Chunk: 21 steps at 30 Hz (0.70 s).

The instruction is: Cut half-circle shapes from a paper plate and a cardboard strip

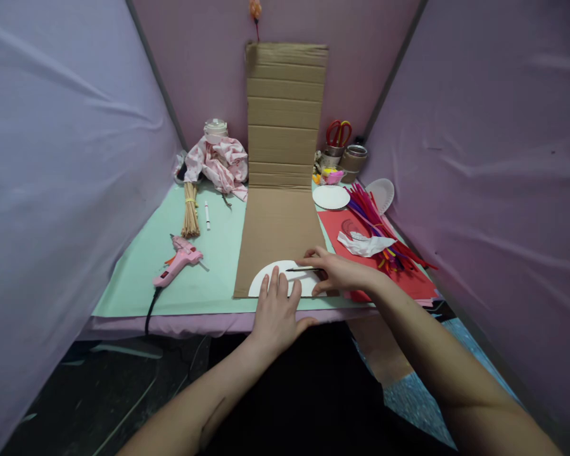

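Observation:
A white paper half-circle (258,284) lies on the near end of a long brown cardboard sheet (280,221), its straight side along the cardboard's front edge. My left hand (276,310) rests flat on the half-circle with its fingers spread. Over the right part of the paper is my right hand (330,269), its fingertips and thumb touching the paper and cardboard. A thin dark pen (300,270) sticks out leftward from this hand, above the white paper; the part inside the hand is hidden.
A pink glue gun (178,261), bundled sticks (190,212) and a white marker (207,215) lie left. Pink cloth (221,161) sits behind. Rightward are a white disc (331,197), red paper (330,234), pipe cleaners (365,206) and red-handled scissors (338,133). Fabric walls enclose three sides.

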Motion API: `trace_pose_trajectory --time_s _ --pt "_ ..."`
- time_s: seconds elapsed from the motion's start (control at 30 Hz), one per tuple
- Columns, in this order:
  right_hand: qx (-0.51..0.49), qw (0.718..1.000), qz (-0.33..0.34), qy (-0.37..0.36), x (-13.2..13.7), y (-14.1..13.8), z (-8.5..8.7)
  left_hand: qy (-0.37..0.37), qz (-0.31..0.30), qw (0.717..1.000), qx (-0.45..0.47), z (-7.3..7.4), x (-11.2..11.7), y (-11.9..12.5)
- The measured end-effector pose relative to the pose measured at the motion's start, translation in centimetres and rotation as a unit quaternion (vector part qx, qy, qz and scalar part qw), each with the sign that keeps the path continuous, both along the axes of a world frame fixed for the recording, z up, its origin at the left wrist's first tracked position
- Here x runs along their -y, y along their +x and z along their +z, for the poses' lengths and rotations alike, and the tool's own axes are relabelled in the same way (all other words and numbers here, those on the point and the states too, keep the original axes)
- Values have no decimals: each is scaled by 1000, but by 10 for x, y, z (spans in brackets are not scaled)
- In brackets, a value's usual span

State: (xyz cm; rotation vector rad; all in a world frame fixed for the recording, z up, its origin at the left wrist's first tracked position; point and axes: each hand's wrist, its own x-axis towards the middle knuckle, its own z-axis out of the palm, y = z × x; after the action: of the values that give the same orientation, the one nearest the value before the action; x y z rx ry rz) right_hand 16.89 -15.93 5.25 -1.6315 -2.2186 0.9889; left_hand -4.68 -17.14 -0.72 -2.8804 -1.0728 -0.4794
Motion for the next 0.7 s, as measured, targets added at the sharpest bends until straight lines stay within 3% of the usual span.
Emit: trace_pose_trajectory --time_s 0.53,0.63,0.7 --pt "-5 1000 14 25 1 1 -4 -48 -2 999 -11 6 0 -1" --pt "-19 997 11 76 -2 7 0 -54 -1 998 -12 6 0 0" --pt "-13 991 -35 127 -7 19 4 -51 -3 999 -11 4 -1 0"
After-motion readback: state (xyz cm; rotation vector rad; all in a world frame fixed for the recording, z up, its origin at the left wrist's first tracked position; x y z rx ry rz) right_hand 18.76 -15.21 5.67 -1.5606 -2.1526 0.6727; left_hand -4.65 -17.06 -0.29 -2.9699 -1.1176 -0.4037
